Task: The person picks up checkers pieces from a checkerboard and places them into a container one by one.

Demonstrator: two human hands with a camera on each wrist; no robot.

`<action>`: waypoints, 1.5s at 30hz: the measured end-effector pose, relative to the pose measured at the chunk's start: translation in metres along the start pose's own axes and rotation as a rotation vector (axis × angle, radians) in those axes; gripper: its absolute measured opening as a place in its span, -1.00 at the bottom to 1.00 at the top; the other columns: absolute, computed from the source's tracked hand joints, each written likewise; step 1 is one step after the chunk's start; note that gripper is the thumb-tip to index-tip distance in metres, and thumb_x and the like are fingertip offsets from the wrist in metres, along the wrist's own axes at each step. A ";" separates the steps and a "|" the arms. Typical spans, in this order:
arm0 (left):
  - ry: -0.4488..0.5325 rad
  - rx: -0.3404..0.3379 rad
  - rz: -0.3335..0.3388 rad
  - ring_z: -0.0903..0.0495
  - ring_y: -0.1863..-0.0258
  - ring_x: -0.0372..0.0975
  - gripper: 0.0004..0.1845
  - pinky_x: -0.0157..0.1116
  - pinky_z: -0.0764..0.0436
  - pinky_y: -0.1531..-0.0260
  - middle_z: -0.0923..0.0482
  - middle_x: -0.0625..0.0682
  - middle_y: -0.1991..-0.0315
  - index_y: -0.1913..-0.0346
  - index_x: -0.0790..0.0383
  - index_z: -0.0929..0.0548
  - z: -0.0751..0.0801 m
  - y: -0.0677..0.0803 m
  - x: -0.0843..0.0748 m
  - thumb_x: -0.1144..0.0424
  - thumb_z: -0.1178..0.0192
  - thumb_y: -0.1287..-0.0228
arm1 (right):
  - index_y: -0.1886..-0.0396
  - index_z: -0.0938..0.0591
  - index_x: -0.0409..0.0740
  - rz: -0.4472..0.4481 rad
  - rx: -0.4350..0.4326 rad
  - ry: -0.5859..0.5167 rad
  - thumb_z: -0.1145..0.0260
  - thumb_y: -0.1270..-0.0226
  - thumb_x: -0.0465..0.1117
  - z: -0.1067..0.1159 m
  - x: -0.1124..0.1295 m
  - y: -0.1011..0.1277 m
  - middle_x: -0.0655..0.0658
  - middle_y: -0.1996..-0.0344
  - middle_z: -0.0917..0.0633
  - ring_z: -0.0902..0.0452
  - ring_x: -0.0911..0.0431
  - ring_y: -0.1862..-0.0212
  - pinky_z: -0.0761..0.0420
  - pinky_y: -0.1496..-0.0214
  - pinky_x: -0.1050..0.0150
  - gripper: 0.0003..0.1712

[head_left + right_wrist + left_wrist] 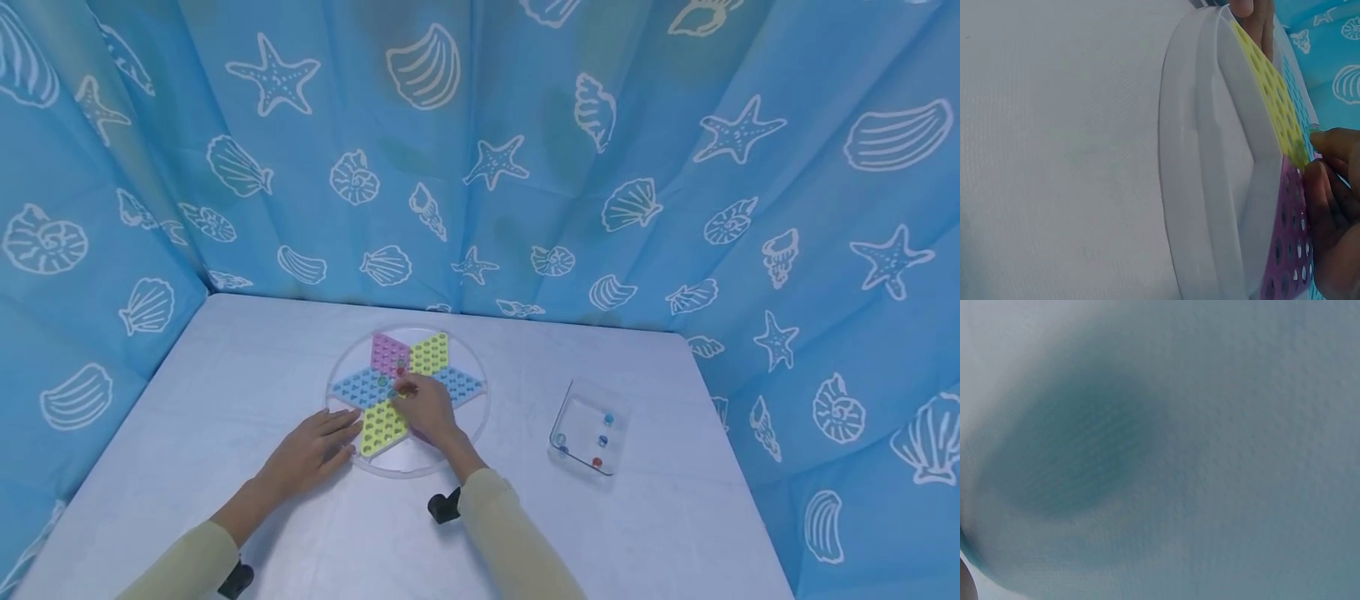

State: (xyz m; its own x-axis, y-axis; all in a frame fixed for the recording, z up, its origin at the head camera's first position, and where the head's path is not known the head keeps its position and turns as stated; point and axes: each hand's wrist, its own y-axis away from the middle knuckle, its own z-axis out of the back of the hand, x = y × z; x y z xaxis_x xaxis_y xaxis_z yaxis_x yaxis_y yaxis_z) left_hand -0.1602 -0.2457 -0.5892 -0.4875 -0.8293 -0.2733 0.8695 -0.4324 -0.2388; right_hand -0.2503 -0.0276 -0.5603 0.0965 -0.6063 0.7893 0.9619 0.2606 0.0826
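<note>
A round white Chinese checkers board (468,423) with a pink, yellow and blue star of holes lies on the table. My left hand (311,450) rests at its near left rim, fingers extended and tips beside the yellow point. Over the star's centre, my right hand (426,407) has curled fingers, thumb and forefinger pinching a small marble (1300,154), mostly hidden by the fingertips. A green marble (382,381) and a red marble (401,371) sit in holes just left of and behind that hand. Bluish, blurred cloth fills most of the left wrist view.
To the right of the board stands a clear rectangular container (576,457) with several blue, clear and red marbles inside. White cloth covers the table (517,533). A blue shell-patterned curtain (480,225) hangs along its back and sides.
</note>
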 end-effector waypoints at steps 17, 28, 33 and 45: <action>0.020 -0.102 -0.067 -0.50 -0.25 0.04 -0.58 0.09 -0.32 -0.34 -0.54 0.15 -0.26 -0.16 0.30 -0.66 0.000 -0.001 0.000 0.17 -0.28 -0.30 | 0.13 -0.72 -0.15 0.059 -0.079 -0.165 -0.43 -0.27 -0.22 0.047 -0.013 0.009 0.02 0.29 -0.74 -0.68 0.18 0.21 -0.69 0.08 0.31 -0.80; 0.024 -0.129 -0.099 -0.52 -0.22 0.05 -0.58 0.10 -0.34 -0.32 -0.55 0.17 -0.24 -0.14 0.32 -0.66 -0.003 0.000 0.004 0.19 -0.28 -0.28 | 0.11 -0.73 -0.20 0.098 -0.084 -0.153 -0.45 -0.29 -0.25 0.094 -0.023 0.025 0.00 0.30 -0.75 -0.69 0.17 0.24 -0.72 0.19 0.32 -0.79; 0.030 -0.135 -0.096 -0.51 -0.23 0.04 -0.59 0.10 -0.34 -0.32 -0.55 0.16 -0.25 -0.15 0.31 -0.66 -0.003 0.000 0.003 0.19 -0.28 -0.28 | 0.11 -0.73 -0.18 0.110 -0.106 -0.160 -0.46 -0.29 -0.23 0.111 -0.032 0.040 0.00 0.28 -0.75 -0.69 0.15 0.21 -0.72 0.15 0.26 -0.79; 0.044 -0.107 -0.076 -0.50 -0.25 0.06 -0.58 0.09 -0.31 -0.35 -0.54 0.17 -0.26 -0.16 0.33 -0.65 0.000 0.000 -0.001 0.20 -0.28 -0.30 | 0.12 -0.73 -0.09 0.123 -0.204 -0.185 -0.44 -0.29 -0.27 0.145 -0.063 0.071 0.03 0.25 -0.76 -0.69 0.14 0.14 -0.72 0.07 0.29 -0.83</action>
State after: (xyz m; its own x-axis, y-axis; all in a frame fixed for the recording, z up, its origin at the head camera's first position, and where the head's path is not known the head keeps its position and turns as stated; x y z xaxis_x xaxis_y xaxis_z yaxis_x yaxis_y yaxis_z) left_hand -0.1597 -0.2446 -0.5886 -0.5566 -0.7783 -0.2906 0.8176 -0.4511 -0.3580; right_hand -0.2258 0.1384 -0.5159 0.1853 -0.4276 0.8848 0.9793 0.1555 -0.1299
